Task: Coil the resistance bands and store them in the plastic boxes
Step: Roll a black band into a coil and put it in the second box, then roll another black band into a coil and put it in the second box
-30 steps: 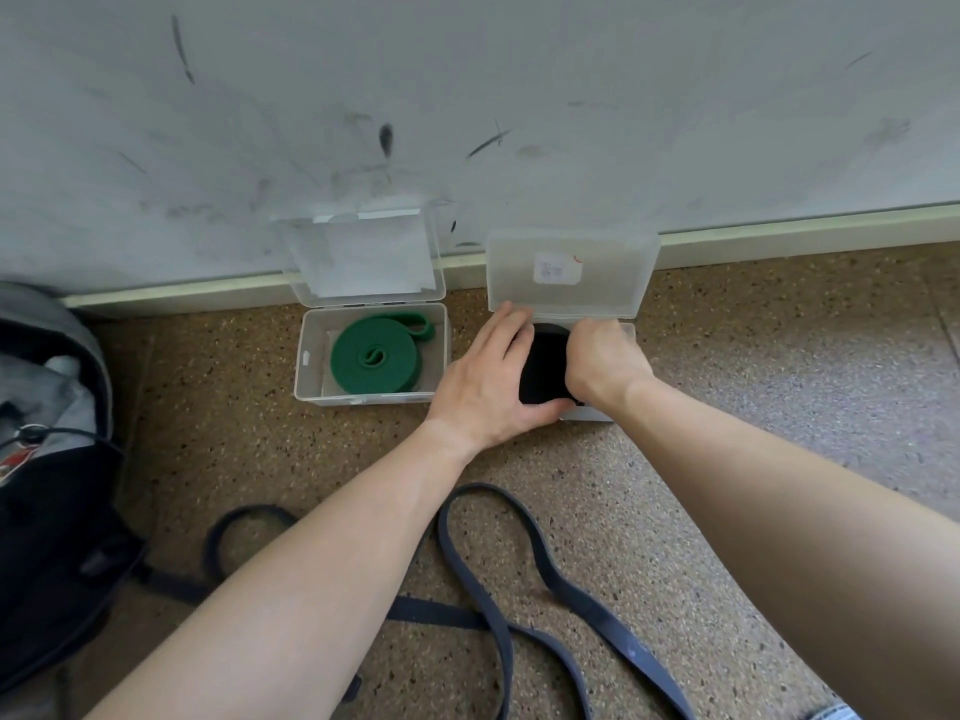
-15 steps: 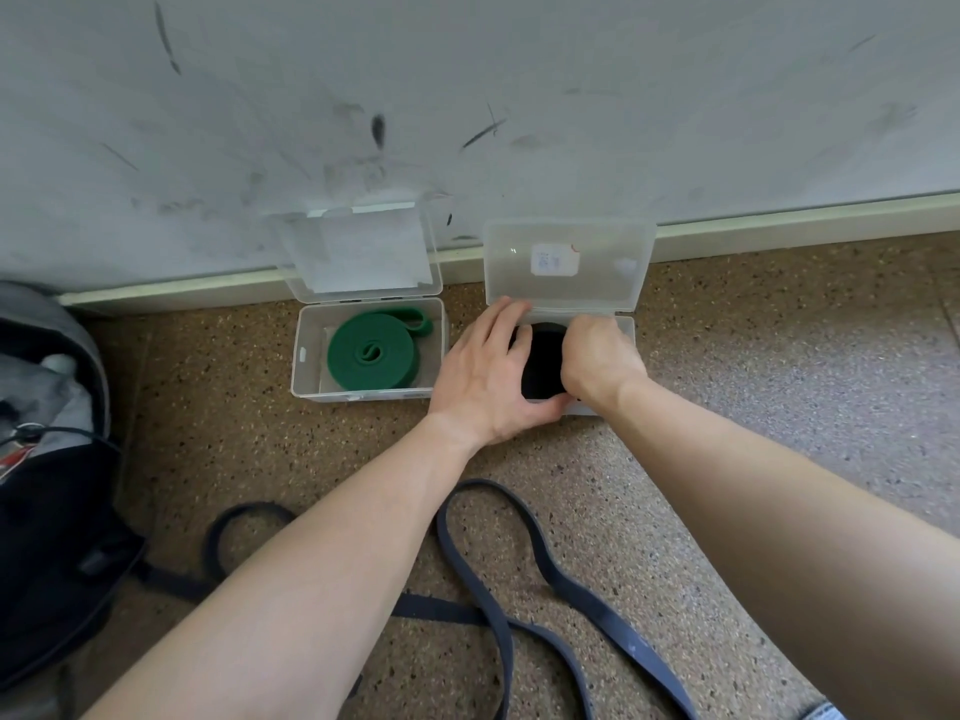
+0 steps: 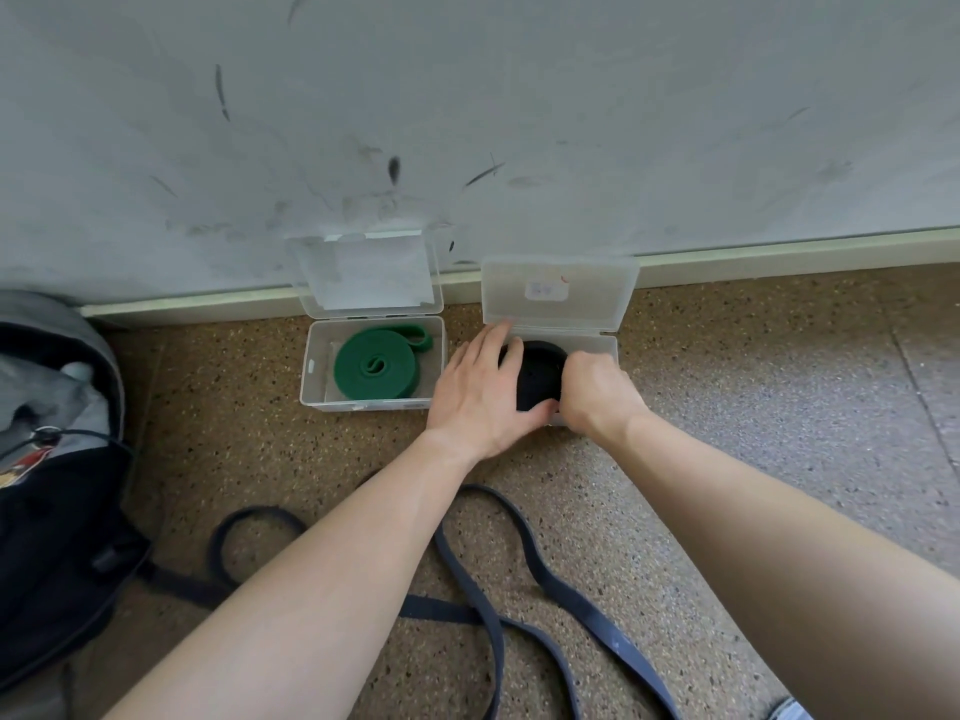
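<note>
over the right box (image 3: 609,345), both hands, left (image 3: 478,394) and right (image 3: 597,394), clasp a half-hidden black coil (image 3: 537,376).

Bare floor (image 3: 779,407) lies open to the right of the right box (image 3: 610,345), while on the left the green band's box (image 3: 311,366) stands just beside it, both raised lids (image 3: 561,291) and the wall (image 3: 519,122) close the far side, and a loose dark band (image 3: 524,543) sprawls nearer.
</note>
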### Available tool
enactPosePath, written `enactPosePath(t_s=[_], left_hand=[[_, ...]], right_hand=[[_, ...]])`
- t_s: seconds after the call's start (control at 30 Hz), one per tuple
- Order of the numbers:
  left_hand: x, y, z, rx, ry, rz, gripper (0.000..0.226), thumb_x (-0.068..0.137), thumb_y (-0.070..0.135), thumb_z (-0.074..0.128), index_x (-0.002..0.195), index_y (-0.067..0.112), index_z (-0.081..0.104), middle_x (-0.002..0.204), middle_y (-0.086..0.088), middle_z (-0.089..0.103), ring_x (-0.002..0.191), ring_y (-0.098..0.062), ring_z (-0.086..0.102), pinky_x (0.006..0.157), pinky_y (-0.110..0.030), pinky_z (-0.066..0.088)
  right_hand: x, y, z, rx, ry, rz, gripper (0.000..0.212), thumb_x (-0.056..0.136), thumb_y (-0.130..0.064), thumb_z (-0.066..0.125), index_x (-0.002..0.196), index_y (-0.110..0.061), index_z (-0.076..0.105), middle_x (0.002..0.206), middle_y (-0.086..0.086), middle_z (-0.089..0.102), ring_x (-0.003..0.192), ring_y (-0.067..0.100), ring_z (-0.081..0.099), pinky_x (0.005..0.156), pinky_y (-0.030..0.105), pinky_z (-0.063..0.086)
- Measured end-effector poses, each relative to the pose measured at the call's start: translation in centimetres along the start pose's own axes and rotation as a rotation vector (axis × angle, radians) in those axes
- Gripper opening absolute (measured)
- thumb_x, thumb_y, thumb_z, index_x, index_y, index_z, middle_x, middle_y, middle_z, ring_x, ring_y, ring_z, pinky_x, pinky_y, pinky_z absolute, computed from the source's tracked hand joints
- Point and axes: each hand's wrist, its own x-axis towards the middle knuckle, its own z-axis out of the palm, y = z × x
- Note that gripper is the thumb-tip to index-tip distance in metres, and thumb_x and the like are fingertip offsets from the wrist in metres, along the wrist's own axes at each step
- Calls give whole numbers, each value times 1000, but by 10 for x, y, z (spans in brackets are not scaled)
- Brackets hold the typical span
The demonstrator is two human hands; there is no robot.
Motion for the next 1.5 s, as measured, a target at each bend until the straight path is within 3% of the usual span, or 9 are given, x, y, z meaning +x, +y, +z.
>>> enactPosePath(t_s=[0.2,0.37,0.7,0.9,1.03,1.17,1.27,1.4,1.5], left_hand=[[-25,2,-20,-129,31,-107,51,100,34,47,147,16,42,159,-3,29,139,-25,41,105,-41,44],[-69,6,-34,-225,-15,-296,32,100,27,47,130,21,59,133,1,50,117,-20,55,92,-38,52],[-156,0,-2,-324,-503,-548,41,96,34,50,137,38,46,137,-1,49,112,-28,58,90,-41,52],[-165,3,13,-396,-444,-651,36,95,34,58,131,32,57,134,-5,43,115,-30,56,90,-36,46],[-161,7,16,-550,-327,-797,28,89,35,65,115,24,67,124,-2,59,112,-25,60,96,-35,48],[-152,10,8,-927,-131,-1076,64,80,54,66,128,17,45,130,-6,50,106,-30,61,87,-42,58],[-147,11,-13,-1319,-44,-1183,86,78,68,67,145,41,21,140,-8,39,105,-33,64,72,-42,63],[-143,9,-40,-1099,-134,-975,92,73,88,49,147,34,36,144,-4,49,108,-29,64,75,-38,58],[-142,13,-65,-1106,-102,-892,95,72,87,51,142,23,48,129,-1,58,102,-24,67,74,-37,59]], right_hand=[[-23,-7,-15,-120,55,-57,24,91,2,51,111,-2,64,106,18,67,96,39,68,72,40,53],[-52,-4,-19,48,120,-4,14,86,4,49,78,-6,57,87,17,62,74,36,60,62,37,52],[-101,19,68,211,-275,78,36,95,-17,52,129,-14,64,130,12,64,121,32,59,102,40,50],[-103,16,111,228,-324,41,46,92,-36,66,132,-14,59,128,11,65,121,30,59,96,33,47],[-102,11,116,250,-228,-59,35,89,-18,68,124,-18,61,121,7,68,117,29,61,94,32,48],[-104,-4,102,372,-8,-160,26,83,-15,65,105,-26,58,105,0,67,100,24,64,83,34,51],[-108,-17,84,461,143,-185,24,82,-17,67,101,-23,54,101,-3,66,91,19,61,79,34,49],[-114,-28,57,626,177,-194,21,81,-15,69,92,-22,52,90,-6,66,84,16,62,73,32,49],[-122,-35,36,682,180,-260,22,79,-8,70,92,-18,55,83,-6,63,77,12,60,68,25,48]])
